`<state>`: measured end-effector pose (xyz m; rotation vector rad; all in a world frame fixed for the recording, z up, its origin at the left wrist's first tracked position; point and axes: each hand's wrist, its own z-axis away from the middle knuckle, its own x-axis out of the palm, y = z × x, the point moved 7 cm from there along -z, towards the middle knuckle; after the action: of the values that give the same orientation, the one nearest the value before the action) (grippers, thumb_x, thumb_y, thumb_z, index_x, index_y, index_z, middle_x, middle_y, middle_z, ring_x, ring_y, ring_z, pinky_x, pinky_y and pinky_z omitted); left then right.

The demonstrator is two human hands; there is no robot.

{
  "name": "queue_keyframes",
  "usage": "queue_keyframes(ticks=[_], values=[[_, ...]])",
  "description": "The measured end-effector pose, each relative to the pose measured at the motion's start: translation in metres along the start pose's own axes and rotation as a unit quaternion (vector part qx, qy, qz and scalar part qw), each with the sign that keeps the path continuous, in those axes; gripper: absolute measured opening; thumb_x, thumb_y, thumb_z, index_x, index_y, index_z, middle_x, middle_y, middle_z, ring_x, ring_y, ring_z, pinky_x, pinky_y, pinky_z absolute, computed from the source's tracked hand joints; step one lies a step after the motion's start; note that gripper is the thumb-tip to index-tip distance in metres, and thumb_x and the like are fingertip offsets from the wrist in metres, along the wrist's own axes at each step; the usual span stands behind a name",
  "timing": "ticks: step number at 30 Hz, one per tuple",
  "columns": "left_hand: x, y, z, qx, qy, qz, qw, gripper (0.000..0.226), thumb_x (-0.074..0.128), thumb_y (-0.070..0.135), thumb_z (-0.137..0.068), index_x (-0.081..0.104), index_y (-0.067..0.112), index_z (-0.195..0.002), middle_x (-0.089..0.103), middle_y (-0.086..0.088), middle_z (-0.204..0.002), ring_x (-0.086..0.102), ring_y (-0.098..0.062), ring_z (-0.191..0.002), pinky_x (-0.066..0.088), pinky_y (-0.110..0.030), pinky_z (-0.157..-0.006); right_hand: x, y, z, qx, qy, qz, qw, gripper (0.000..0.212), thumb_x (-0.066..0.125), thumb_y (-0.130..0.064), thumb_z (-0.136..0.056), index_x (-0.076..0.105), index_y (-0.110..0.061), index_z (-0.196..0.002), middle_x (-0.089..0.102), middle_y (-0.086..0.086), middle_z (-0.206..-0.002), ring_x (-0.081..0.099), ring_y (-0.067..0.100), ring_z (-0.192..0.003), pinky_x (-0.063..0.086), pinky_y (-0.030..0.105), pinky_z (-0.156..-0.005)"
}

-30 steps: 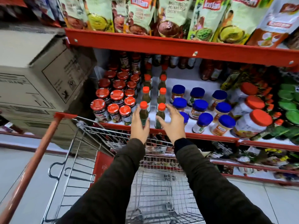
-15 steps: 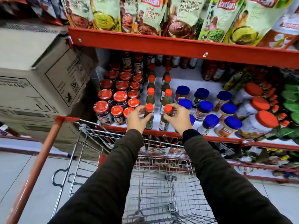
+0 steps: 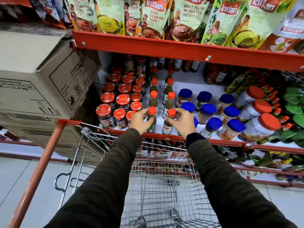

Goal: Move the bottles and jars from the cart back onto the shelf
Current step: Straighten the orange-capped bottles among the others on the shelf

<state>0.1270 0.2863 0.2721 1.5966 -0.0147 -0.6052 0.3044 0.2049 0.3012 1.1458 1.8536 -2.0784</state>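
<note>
We hold two green sauce bottles at the shelf (image 3: 213,142) front | left hand (image 3: 139,120) grip closed on left bottle (image 3: 152,120) | right hand (image 3: 181,121) grip closed on right bottle (image 3: 168,123) | upright, extending both rows | cart (image 3: 161,191) looks empty

Between the hands stand green sauce bottles (image 3: 152,120) with orange caps. Left of the left hand (image 3: 139,120), dark jars (image 3: 106,116) wear red lids; right of the right hand (image 3: 180,121), blue-lidded jars (image 3: 212,127). Below, a silver wire cart (image 3: 153,186) with an orange handle; the sleeves (image 3: 105,186) are dark olive.
</note>
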Motion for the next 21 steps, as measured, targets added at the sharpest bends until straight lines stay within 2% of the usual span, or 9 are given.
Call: queue_keyframes(ticks=[2, 5, 8, 11, 13, 17, 19, 21], values=[[-0.003, 0.001, 0.001, -0.007, 0.001, -0.001, 1.0, 0.045, 0.068, -0.001, -0.089, 0.061, 0.003, -0.133, 0.068, -0.014, -0.13, 0.062, -0.026, -0.125, 0.043, -0.026, -0.108, 0.0, 0.002, 0.0, 0.01, 0.008, -0.003, 1.0, 0.034, 0.083, -0.013, -0.083, 0.072, -0.005, -0.114, 0.077, 0.01, -0.11, 0.07, 0.024, -0.104, 0.055, 0.04, -0.101], [-0.009, 0.0, 0.001, -0.013, 0.031, -0.005, 0.999, 0.038, 0.077, 0.007, -0.084, 0.068, 0.005, -0.12, 0.074, -0.011, -0.118, 0.068, -0.021, -0.109, 0.052, -0.036, -0.105, 0.002, 0.003, 0.0, 0.019, 0.004, -0.01, 1.0, 0.033, 0.082, -0.012, -0.084, 0.072, -0.005, -0.115, 0.076, 0.01, -0.112, 0.07, 0.024, -0.107, 0.054, 0.041, -0.103], [-0.01, -0.001, 0.001, -0.024, 0.067, -0.029, 0.997, 0.034, 0.086, 0.021, -0.075, 0.07, 0.008, -0.103, 0.076, -0.006, -0.103, 0.072, -0.02, -0.094, 0.058, -0.037, -0.091, 0.005, 0.004, 0.001, 0.025, -0.008, -0.027, 0.999, 0.035, 0.08, -0.009, -0.085, 0.07, -0.004, -0.118, 0.075, 0.011, -0.114, 0.069, 0.024, -0.109, 0.052, 0.043, -0.107], [-0.009, 0.0, -0.002, -0.028, 0.082, -0.069, 0.994, 0.038, 0.089, 0.03, -0.071, 0.066, 0.011, -0.094, 0.072, -0.001, -0.094, 0.07, -0.022, -0.086, 0.058, -0.036, -0.081, 0.005, 0.004, 0.002, 0.026, -0.01, -0.034, 0.999, 0.042, 0.081, -0.009, -0.084, 0.067, -0.006, -0.124, 0.073, 0.011, -0.12, 0.066, 0.025, -0.115, 0.05, 0.043, -0.11], [-0.008, 0.003, -0.004, -0.009, 0.067, -0.086, 0.994, 0.04, 0.089, 0.03, -0.072, 0.065, 0.014, -0.099, 0.068, 0.003, -0.095, 0.064, -0.018, -0.088, 0.053, -0.032, -0.083, 0.003, 0.005, 0.003, 0.029, 0.002, -0.024, 0.999, 0.049, 0.084, -0.013, -0.082, 0.066, -0.007, -0.127, 0.071, 0.01, -0.126, 0.064, 0.025, -0.12, 0.049, 0.042, -0.11], [-0.004, 0.001, -0.005, 0.009, -0.009, -0.085, 0.996, 0.051, 0.079, 0.017, -0.081, 0.062, 0.013, -0.129, 0.069, -0.007, -0.124, 0.061, -0.019, -0.117, 0.044, -0.028, -0.105, 0.005, 0.01, 0.004, 0.061, 0.002, -0.029, 0.998, 0.046, 0.084, -0.015, -0.083, 0.067, -0.004, -0.124, 0.073, 0.012, -0.122, 0.067, 0.028, -0.115, 0.053, 0.047, -0.105], [-0.004, -0.002, -0.004, 0.0, -0.023, -0.084, 0.996, 0.045, 0.075, 0.01, -0.084, 0.064, 0.01, -0.128, 0.071, -0.01, -0.123, 0.064, -0.023, -0.118, 0.047, -0.035, -0.109, 0.008, 0.013, 0.004, 0.076, -0.006, -0.038, 0.996, 0.043, 0.082, -0.012, -0.084, 0.067, -0.002, -0.123, 0.073, 0.014, -0.121, 0.069, 0.03, -0.114, 0.054, 0.049, -0.104], [-0.005, -0.002, -0.005, -0.002, -0.02, -0.091, 0.996, 0.038, 0.076, 0.01, -0.084, 0.067, 0.009, -0.121, 0.073, -0.011, -0.117, 0.067, -0.025, -0.113, 0.052, -0.039, -0.104, 0.008, 0.013, 0.004, 0.078, -0.005, -0.04, 0.996, 0.04, 0.082, -0.011, -0.084, 0.068, -0.002, -0.121, 0.074, 0.013, -0.121, 0.069, 0.03, -0.114, 0.053, 0.049, -0.105]])
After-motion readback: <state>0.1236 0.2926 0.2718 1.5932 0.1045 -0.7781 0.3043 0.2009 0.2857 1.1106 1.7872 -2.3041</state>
